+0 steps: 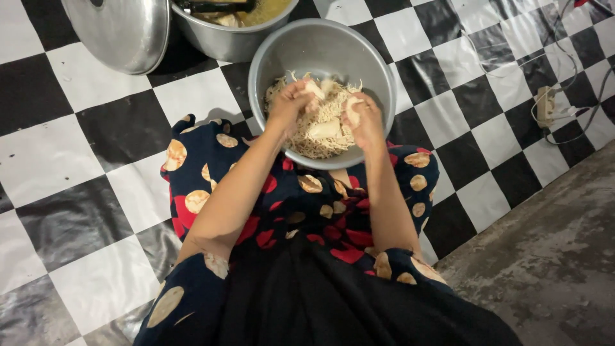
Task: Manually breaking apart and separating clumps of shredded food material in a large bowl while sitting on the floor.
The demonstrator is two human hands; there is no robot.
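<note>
Black-and-white checkered floor mat [96,154], silver bowl [359,51]

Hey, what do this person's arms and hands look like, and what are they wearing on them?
Both forearms are bare, as are the left hand and right hand: no gloves, rings or watch show. The short sleeves are dark navy with cream round spots, and the same fabric over the lap adds red patches.

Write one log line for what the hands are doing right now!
left hand: grip on pale meat piece | right hand: grip on another piece | both over metal bowl of shredded meat
</note>
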